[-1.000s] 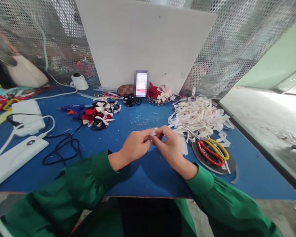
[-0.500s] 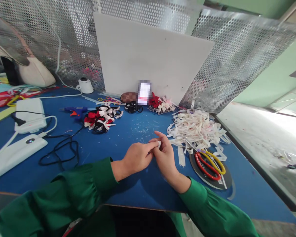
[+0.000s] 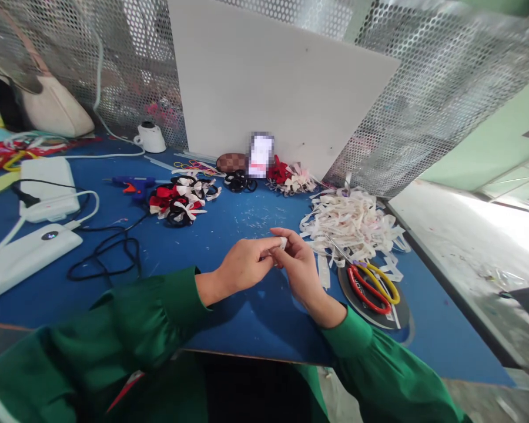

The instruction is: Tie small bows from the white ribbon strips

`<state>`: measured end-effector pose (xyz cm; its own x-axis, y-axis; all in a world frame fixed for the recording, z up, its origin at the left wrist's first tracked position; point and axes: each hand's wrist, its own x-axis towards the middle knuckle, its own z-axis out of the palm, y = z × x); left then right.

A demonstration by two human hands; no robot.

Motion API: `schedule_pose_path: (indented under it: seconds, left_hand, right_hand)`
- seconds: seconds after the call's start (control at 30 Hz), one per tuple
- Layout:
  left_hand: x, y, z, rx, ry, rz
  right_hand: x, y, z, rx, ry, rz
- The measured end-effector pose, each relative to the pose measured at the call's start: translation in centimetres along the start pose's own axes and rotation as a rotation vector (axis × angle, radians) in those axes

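Observation:
My left hand [image 3: 245, 268] and my right hand [image 3: 300, 271] meet above the front middle of the blue table. Pinched between their fingertips is a small white ribbon piece [image 3: 283, 242]; most of it is hidden by the fingers. The left index finger reaches across to it, while the right thumb and curled fingers close around it from the other side. Right of my hands lies a heap of white ribbon strips [image 3: 350, 226]. Scissors [image 3: 370, 288] with one red and one yellow handle rest on a dark round spool [image 3: 352, 302] beside the heap.
Bows on black hair ties [image 3: 180, 202] lie left of centre, near a blue glue gun [image 3: 134, 185]. A lit phone [image 3: 261, 155] leans on a white board [image 3: 273, 88], with more bows [image 3: 293, 176] alongside. Cables and a white power strip [image 3: 30, 258] occupy the left.
The view has tilted slightly, so the table's contents sit a little higher in it. My hands stay together, with the fingers shifted slightly around the white piece.

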<state>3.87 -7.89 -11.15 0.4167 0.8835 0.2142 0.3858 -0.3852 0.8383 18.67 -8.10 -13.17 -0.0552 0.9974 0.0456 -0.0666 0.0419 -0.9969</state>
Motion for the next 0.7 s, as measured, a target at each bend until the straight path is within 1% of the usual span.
schedule_pose_path:
  seconds: [0.1, 0.17, 0.23, 0.33, 0.4, 0.53, 0.7]
  left_hand:
    - [0.0, -0.1, 0.2, 0.011, -0.013, 0.026]
    - [-0.1, -0.1, 0.2, -0.012, -0.037, 0.034]
    - [0.0, 0.0, 0.1, -0.108, -0.067, -0.005]
    - [0.2, 0.2, -0.3, -0.317, -0.121, -0.096]
    - [0.3, 0.4, -0.6, -0.411, -0.144, -0.127]
    - [0.5, 0.5, -1.0, -0.528, -0.150, -0.183]
    - [0.4, 0.4, -1.1, -0.642, -0.161, -0.167]
  right_hand:
    - [-0.1, 0.2, 0.1, -0.085, 0.060, -0.071]
    - [-0.1, 0.0, 0.0, -0.097, 0.057, -0.094]
    - [0.1, -0.3, -0.3, -0.021, -0.023, -0.029]
    - [0.6, -1.1, -0.9, 0.183, -0.164, 0.121]
    - [1.0, -1.5, -1.2, 0.276, -0.203, 0.171]
    - [1.4, -1.7, -1.3, 0.323, -0.227, 0.213]
    - [1.4, -1.3, -1.4, 0.416, -0.282, 0.183]
